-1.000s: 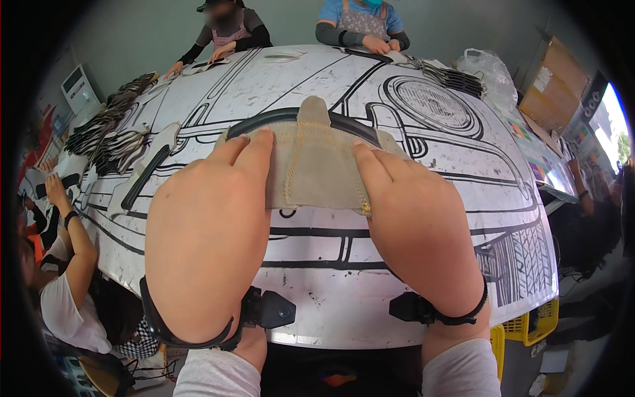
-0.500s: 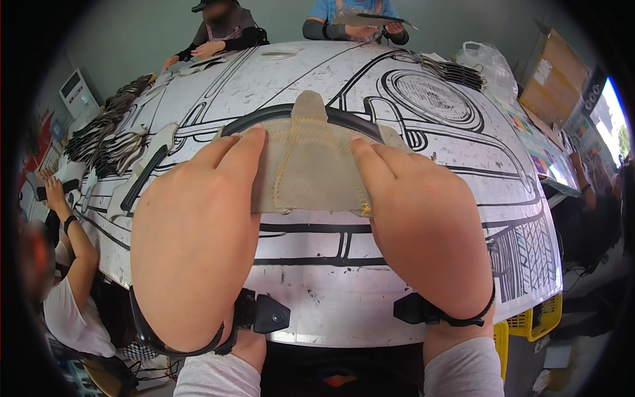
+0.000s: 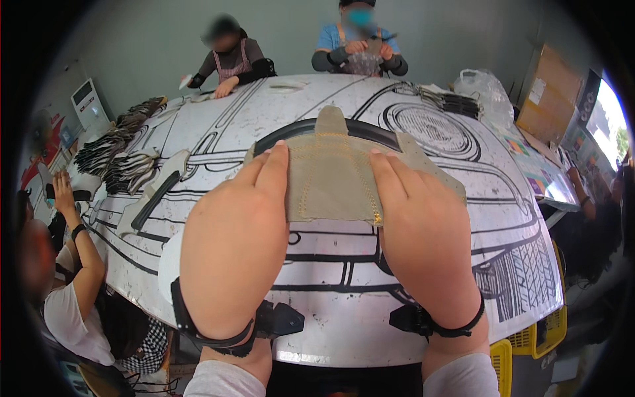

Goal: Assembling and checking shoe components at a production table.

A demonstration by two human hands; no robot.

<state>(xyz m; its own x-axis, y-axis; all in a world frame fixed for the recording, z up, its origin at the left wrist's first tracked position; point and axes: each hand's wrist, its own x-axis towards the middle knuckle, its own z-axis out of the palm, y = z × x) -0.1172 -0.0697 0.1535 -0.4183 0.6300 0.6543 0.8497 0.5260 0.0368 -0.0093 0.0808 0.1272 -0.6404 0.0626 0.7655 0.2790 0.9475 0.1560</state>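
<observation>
A khaki stitched piece (image 3: 331, 182), leather or cloth, is between my two hands at the middle of the table. Yellow thread runs along its seams, a tab stands up at its far edge, and a black curved strip (image 3: 294, 131) arches across that edge. My left hand (image 3: 235, 238) grips its left side and my right hand (image 3: 426, 231) its right side. On both hands the fingers lie straight and together over the piece; the thumbs are hidden. A similar pale piece with a black strip (image 3: 155, 198) lies to the left of my left hand.
The white table (image 3: 331, 337) carries black car line drawings. Stacks of pieces (image 3: 126, 142) lie at the left, another stack (image 3: 456, 102) far right beside a clear plastic bag (image 3: 486, 92). Two co-workers stand across the table, another sits left. Yellow crates (image 3: 549, 331) stand below the right edge.
The view has tilted up and shifted, so the table sits lower in it. My hands still hold the khaki piece and are slightly closer together. The co-workers opposite have moved their hands.
</observation>
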